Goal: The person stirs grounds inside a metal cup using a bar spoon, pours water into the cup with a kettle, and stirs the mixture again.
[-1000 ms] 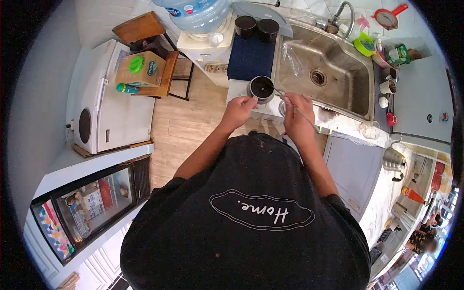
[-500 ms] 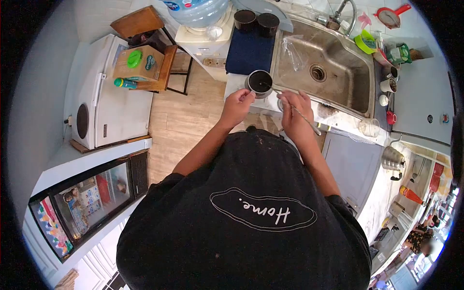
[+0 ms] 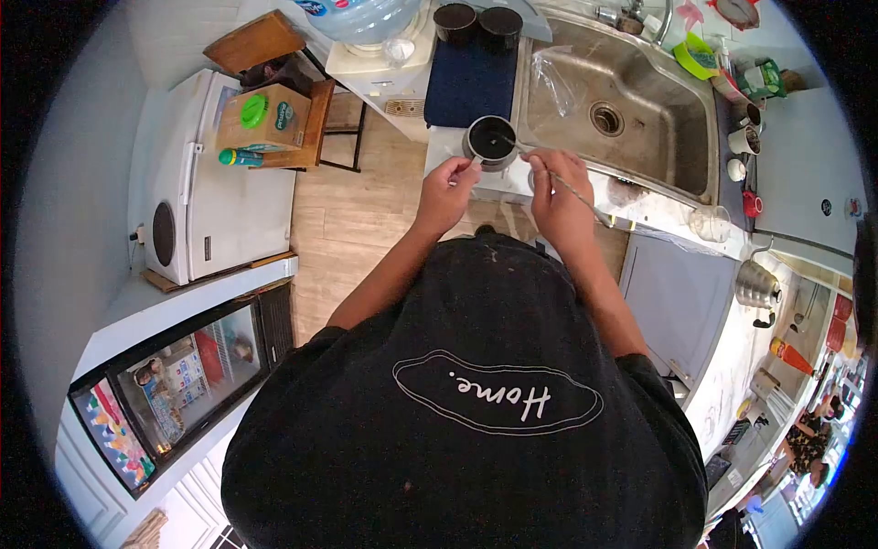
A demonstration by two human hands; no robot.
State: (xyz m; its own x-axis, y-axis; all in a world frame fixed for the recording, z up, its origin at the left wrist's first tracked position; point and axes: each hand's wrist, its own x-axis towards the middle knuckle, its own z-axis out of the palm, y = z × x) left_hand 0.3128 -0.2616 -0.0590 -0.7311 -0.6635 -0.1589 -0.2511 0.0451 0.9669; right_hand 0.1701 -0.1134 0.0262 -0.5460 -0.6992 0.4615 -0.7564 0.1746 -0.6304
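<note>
A round metal cup (image 3: 491,140) with dark contents stands at the counter's front edge, left of the sink. My left hand (image 3: 445,194) is closed at the cup's near side, pinching its rim or handle; which one I cannot tell. In my right hand (image 3: 561,192) is a long, thin twisted spoon (image 3: 578,194), its tip inside the cup and its other end pointing down to the right. Behind the cup lies a dark blue cloth (image 3: 471,84), with two dark bowls (image 3: 500,28) at its far end.
To the right is a steel sink (image 3: 677,174) with clear plastic in it. A water dispenser (image 3: 380,64) stands at the back left. A glass (image 3: 710,222) and a kettle (image 3: 758,285) are on the right. Other people (image 3: 807,444) appear at the far right.
The view has shifted slightly, so the cup and sink sit a little higher in it. The spoon's tip has moved within the cup; both hands keep their hold.
</note>
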